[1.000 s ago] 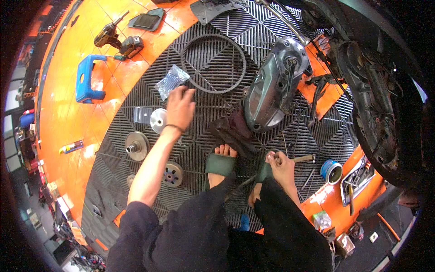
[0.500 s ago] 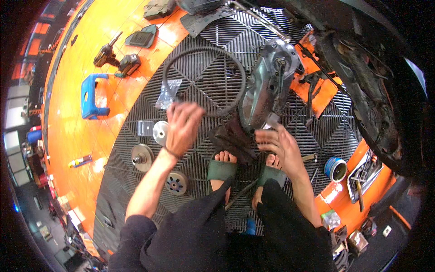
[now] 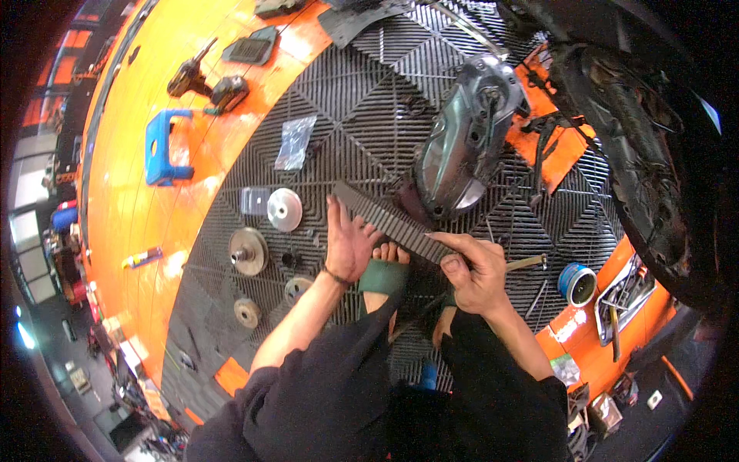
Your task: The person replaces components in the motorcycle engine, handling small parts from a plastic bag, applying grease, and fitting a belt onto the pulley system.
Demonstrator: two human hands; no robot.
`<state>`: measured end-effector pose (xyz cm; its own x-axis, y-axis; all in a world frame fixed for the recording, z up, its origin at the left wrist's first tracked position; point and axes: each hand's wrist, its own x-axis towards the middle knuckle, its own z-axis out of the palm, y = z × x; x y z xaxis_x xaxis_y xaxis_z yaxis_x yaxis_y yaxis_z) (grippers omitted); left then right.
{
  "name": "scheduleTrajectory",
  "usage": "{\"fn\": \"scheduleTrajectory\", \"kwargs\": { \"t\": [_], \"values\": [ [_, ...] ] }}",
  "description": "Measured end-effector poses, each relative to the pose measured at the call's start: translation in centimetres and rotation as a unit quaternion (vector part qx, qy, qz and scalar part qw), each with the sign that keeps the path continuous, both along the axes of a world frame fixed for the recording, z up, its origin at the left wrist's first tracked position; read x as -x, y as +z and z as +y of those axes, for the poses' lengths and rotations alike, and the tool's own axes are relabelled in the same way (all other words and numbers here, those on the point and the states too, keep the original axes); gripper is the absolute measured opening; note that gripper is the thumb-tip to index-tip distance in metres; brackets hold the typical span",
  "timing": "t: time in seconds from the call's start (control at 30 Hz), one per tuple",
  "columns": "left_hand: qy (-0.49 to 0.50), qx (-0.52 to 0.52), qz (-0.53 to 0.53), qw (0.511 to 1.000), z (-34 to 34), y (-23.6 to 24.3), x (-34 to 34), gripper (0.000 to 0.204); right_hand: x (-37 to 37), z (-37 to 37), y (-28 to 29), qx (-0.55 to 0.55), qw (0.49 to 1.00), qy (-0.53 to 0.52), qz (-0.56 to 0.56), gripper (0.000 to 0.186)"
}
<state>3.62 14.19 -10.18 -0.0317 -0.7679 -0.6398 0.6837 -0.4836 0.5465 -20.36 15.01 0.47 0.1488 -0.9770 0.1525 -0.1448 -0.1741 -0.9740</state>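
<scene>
A black ribbed drive belt [image 3: 392, 223] stretches slantwise between my hands, its crosswise ribs showing. My right hand [image 3: 479, 269] pinches its lower right end between thumb and fingers. Beside the upper left end, my left hand [image 3: 350, 246] has its fingers stretched out and palm showing, with fingertips at the belt's edge. Beyond the belt lies a dark grey engine casing [image 3: 466, 142]. Left of my left hand are a silver pulley disc [image 3: 285, 209], a metal disc with a shaft [image 3: 248, 252] and a smaller round part [image 3: 246, 313]. My left forearm partly covers another disc [image 3: 298, 289].
A clear plastic bag [image 3: 295, 142] lies on the black ribbed mat [image 3: 339, 100]. A blue stool [image 3: 160, 148] and a cordless drill [image 3: 190, 77] are on the orange floor at left. At right stand a blue tin [image 3: 576, 285] and a tool tray [image 3: 620, 296]; dark vehicle parts [image 3: 635, 154] overhang there.
The belt, a wide loop over the mat before, is now drawn narrow between my hands. My left hand has moved down and right and turned palm up; my right hand has closed on the belt.
</scene>
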Motion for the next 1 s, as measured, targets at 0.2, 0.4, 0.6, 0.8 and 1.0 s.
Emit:
{"fn": "scheduleTrajectory", "kwargs": {
  "t": [0.2,0.4,0.6,0.8,1.0],
  "values": [
    [-0.017,0.068,0.034,0.997,-0.8,1.7,-1.9,0.117,1.4,0.1,-1.0,0.037,0.999,-0.002,-0.017,0.030],
    [-0.086,0.211,-0.042,0.973,-0.2,5.4,0.3,0.120,0.6,-0.3,-1.0,-0.047,0.998,0.031,0.037,0.031],
    [-0.120,0.225,-0.108,0.961,-0.1,8.1,4.0,0.106,0.7,-0.5,-1.0,-0.014,0.996,0.028,0.087,0.034],
    [-0.060,0.106,-0.093,0.988,0.7,7.1,3.7,0.075,0.3,-0.6,0.4,0.022,0.983,0.006,0.185,0.037],
    [0.004,0.088,-0.036,0.995,0.5,6.2,3.1,0.030,2.3,-0.5,0.7,0.128,0.962,-0.195,0.143,0.034]
  ]
}}
